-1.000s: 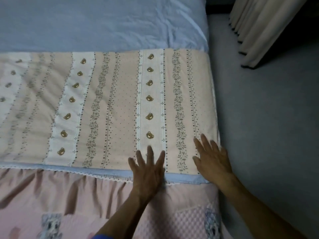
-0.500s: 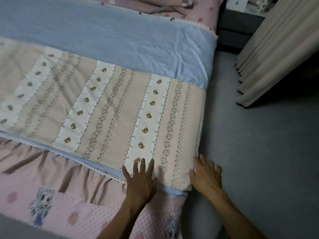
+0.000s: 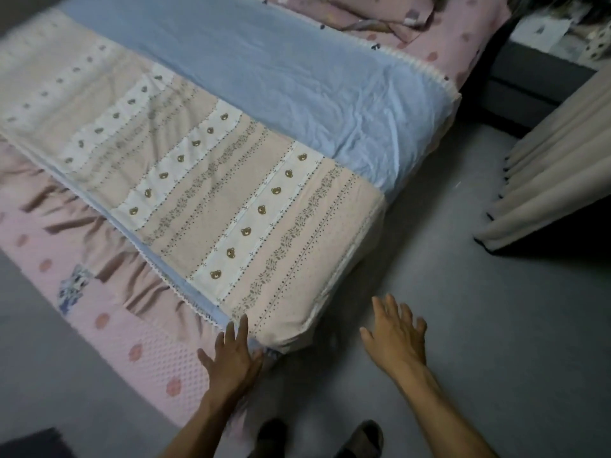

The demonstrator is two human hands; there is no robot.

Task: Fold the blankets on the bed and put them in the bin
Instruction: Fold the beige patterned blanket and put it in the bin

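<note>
A: What is lying around the bed?

B: The bed [image 3: 109, 328] in its pink sheet is filling the left and middle, running from 7 o'clock up to 1 o'clock. Grey floor [image 3: 496, 325] is spreading to the right, beige curtains [image 3: 545, 166] are hanging at 3 o'clock, and pink pillows [image 3: 373, 11] are sitting at 12 o'clock. Two dark slippers [image 3: 360, 438] are showing at 6 o'clock.

A: And the blanket against the hands?

B: The blanket [image 3: 231, 206], striped with little bears, is lying folded over its own blue underside [image 3: 281, 71]. The left hand [image 3: 231, 361] is lying flat with straight fingers, its fingertips touching the blanket's near corner and gripping nothing. The right hand [image 3: 396, 338] is hovering over the floor at 5 o'clock of that corner, fingers spread, clear of the cloth, holding nothing.

A: Which way is it running?

B: Its long axis is stretching from 10 o'clock down to 5 o'clock, with the stripes crossing it toward 1 o'clock.
</note>
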